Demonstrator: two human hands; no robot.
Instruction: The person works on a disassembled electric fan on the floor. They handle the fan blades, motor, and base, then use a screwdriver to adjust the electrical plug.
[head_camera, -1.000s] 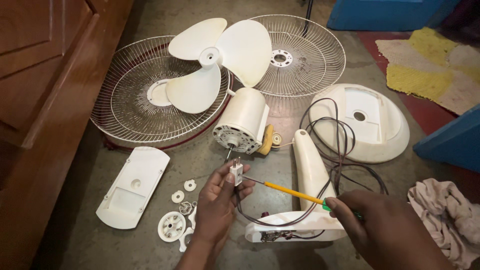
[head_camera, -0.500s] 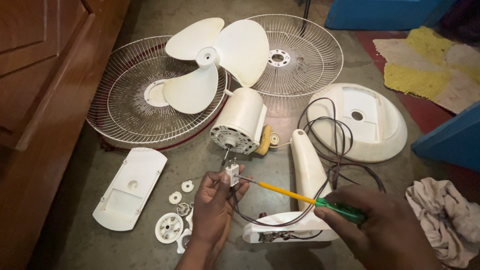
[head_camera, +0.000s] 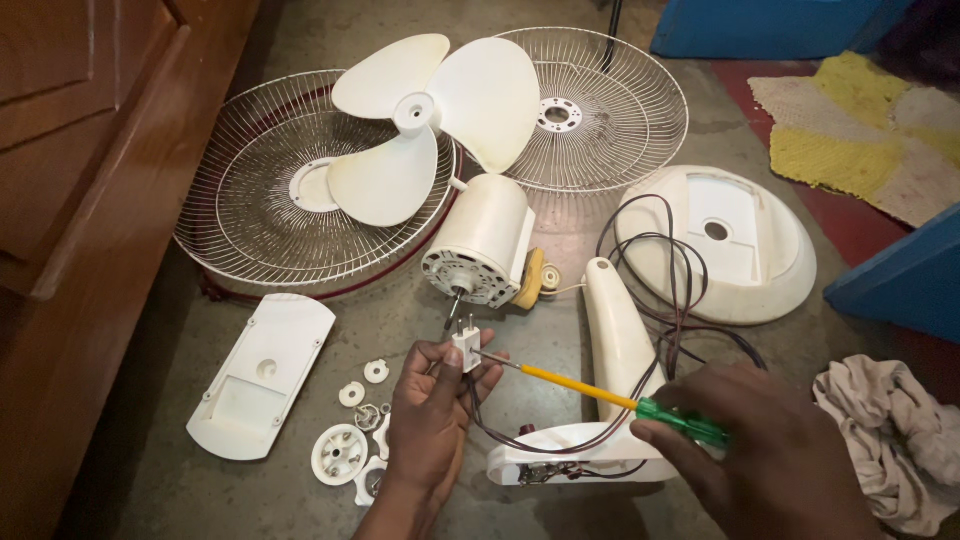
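My left hand (head_camera: 428, 420) holds a small white two-pin plug (head_camera: 465, 345) upright, its dark cord running down behind my fingers. My right hand (head_camera: 770, 460) grips the green handle of a screwdriver (head_camera: 590, 392) with a yellow shaft, and the metal tip touches the side of the plug. Just beyond the plug lies a white fan motor (head_camera: 480, 245) on the concrete floor. A white fan neck and switch housing (head_camera: 610, 400) lies between my hands, with dark wires looping over it.
A three-blade white fan blade (head_camera: 430, 120) rests on two wire grilles (head_camera: 250, 200). A round white base (head_camera: 740, 240) sits at right, a white cover plate (head_camera: 262, 375) and small white knobs (head_camera: 345, 450) at left. Wooden furniture (head_camera: 80, 180) stands along the left; a rag (head_camera: 890, 430) lies right.
Both hands stay close together on the plug and screwdriver. The view has drifted slightly, and the screwdriver tip has stayed against the plug with my right hand shifting a little.
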